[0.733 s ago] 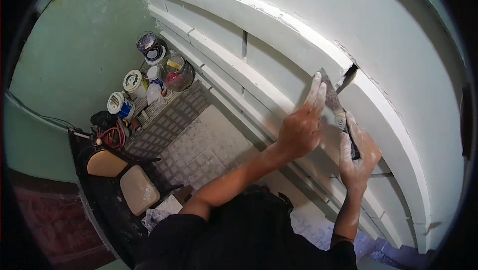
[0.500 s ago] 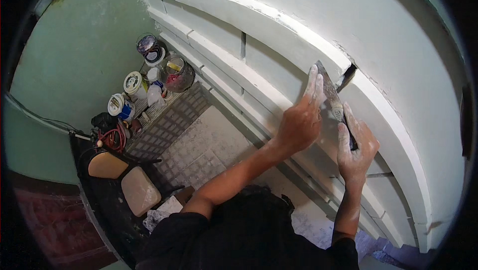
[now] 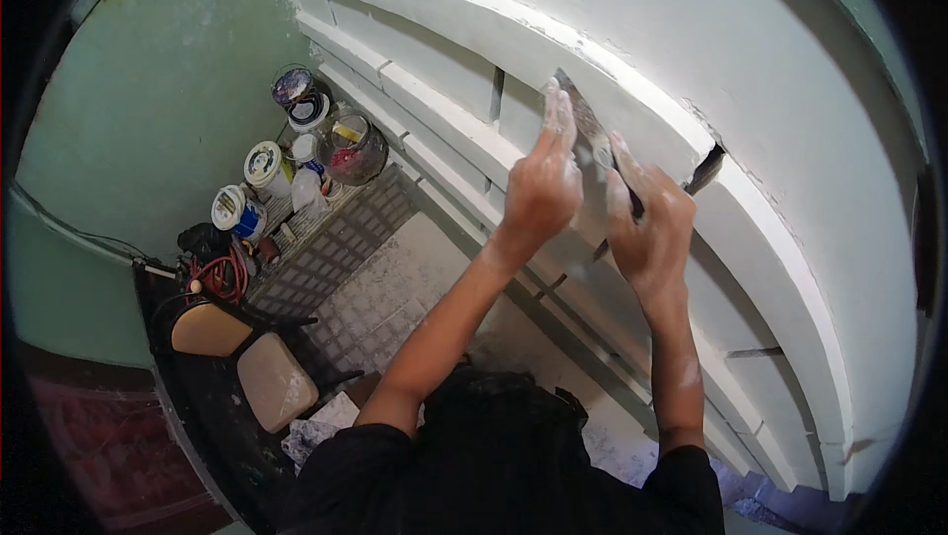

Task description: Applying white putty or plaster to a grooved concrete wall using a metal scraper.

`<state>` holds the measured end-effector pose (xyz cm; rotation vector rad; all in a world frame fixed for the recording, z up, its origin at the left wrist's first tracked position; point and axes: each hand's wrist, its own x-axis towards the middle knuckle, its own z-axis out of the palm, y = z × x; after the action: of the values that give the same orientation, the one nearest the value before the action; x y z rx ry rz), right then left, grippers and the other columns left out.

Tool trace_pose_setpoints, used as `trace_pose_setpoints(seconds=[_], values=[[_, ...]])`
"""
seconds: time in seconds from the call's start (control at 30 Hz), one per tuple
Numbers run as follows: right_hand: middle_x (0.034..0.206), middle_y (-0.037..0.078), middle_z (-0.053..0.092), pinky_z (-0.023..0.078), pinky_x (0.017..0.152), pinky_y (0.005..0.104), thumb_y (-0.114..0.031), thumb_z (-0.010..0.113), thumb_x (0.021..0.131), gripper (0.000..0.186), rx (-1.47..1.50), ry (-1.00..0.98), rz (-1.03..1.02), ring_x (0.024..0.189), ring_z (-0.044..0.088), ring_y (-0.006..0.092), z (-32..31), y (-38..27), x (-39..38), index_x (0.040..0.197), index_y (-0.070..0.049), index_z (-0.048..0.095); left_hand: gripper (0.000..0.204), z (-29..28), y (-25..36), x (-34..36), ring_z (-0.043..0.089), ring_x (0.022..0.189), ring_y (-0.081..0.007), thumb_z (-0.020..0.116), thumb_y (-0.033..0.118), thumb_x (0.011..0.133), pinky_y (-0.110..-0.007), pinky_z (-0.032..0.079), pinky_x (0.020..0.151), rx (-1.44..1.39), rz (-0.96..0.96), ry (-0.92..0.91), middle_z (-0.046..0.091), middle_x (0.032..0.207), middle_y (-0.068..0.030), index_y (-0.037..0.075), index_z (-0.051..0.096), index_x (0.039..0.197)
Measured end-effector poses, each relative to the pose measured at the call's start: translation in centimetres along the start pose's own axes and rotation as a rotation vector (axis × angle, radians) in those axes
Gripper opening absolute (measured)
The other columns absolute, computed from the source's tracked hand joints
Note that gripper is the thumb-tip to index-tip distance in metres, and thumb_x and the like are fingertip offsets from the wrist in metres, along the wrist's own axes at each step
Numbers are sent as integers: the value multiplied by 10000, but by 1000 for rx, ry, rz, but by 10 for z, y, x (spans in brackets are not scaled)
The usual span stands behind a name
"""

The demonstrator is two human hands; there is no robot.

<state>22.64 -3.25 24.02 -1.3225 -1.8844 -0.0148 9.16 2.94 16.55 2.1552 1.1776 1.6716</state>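
Green wall at ten o'clock, white wall sweeping from twelve round to three, and we're right in among the work! Nearest to us, a black shirt fills six o'clock, both bare forearms stretching up from its sleeves. Up we go to the right hand, dusted white, at about three o'clock: its fingers are wrapped firmly round the dark handle of a scraper. That scraper sits between one and two o'clock, blade slanting up and left, its tip against the front face of the curved white ledge. Alongside it, at one o'clock, we have the left hand, two whitened fingers reaching along the blade's edge, the others curled in; whether it pinches the metal, we can't tell. Over between two and three, just beyond the right hand, a dark gap splits the ledge.

Farther off now! At eight o'clock we spot a chair with a pale, splattered seat. Round to nine, a coil of red hose; toward ten, lidded buckets huddle beside a see-through tub, something yellow and red inside it.
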Motion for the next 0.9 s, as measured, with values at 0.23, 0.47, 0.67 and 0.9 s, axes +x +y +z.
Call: trace_pose_setpoints(seconds=[0.23,0.47,0.67,0.9], values=[[857,173,684,531,698,399,-50,645,857,352,5,42,-124,740,669,337,-4,6,-10,1207,-54,688,776,-9,16,-4,378,1398,-420,448,-64,728,-412,431,1079,6,-62,-17,297,1548,-296,-91,302,1490],[903,164,712,535,745,331,-15,650,851,349,-39,64,40,755,688,248,-92,3,-67,1195,-39,704,765,32,75,-34,627,1138,-378,472,-69,766,-343,574,781,-61,52,-66,277,1543,-332,-90,273,1505],[853,154,693,505,675,334,5,636,866,350,-124,49,120,706,651,230,-110,16,-74,1211,-18,693,821,50,97,-32,648,1044,-374,527,-70,723,-329,555,692,-141,124,-120,294,1533,-335,-89,268,1502],[811,143,670,492,644,338,7,647,858,380,-99,70,40,660,616,223,-95,13,-53,1233,-36,685,790,40,82,-13,665,1035,-402,507,-63,710,-340,573,716,-96,78,-91,311,1509,-364,-118,312,1474]])
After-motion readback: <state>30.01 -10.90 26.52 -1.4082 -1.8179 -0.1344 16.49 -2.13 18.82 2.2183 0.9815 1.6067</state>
